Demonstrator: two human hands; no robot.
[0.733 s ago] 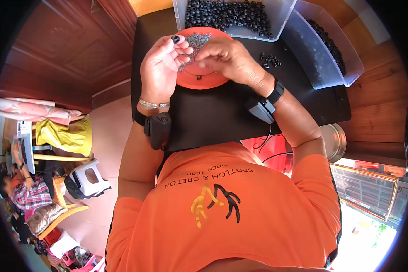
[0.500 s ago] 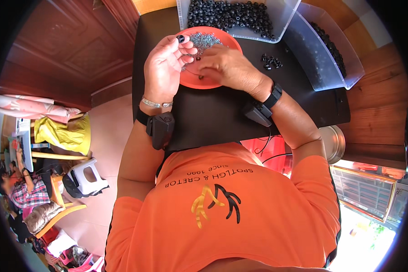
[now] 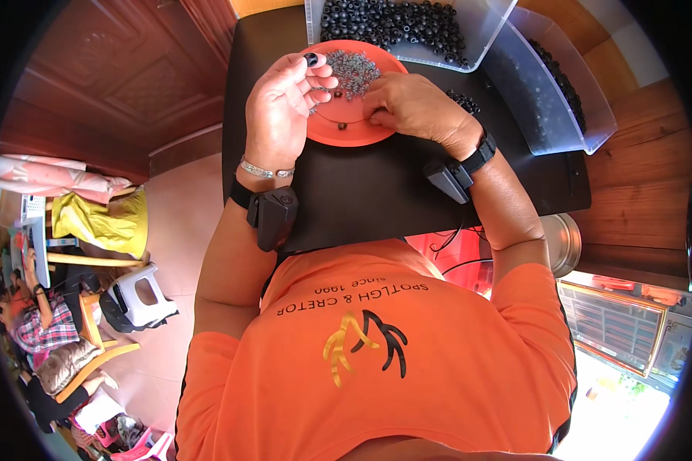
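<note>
The right hand point(image 3: 419, 107) has slid rightward across the round, red plastic plate point(image 3: 357, 137), exposing more small silvery pieces point(image 3: 351, 73); its fingers curl, any grip hidden. The left hand point(image 3: 279, 100) pinches a glossy, round black bead point(image 3: 311, 59) at the plate's far-left edge.

A smooth black counter point(image 3: 361, 200) carries a round, shallow red plate point(image 3: 352, 138) toward its far side. Just behind the plate stands a clear plastic bin point(image 3: 490, 37), partly cut off at the top of the view. A second, translucent bin point(image 3: 532, 104) stands to its right. Loose black beads point(image 3: 464, 101) lie clustered between plate and second bin.
</note>
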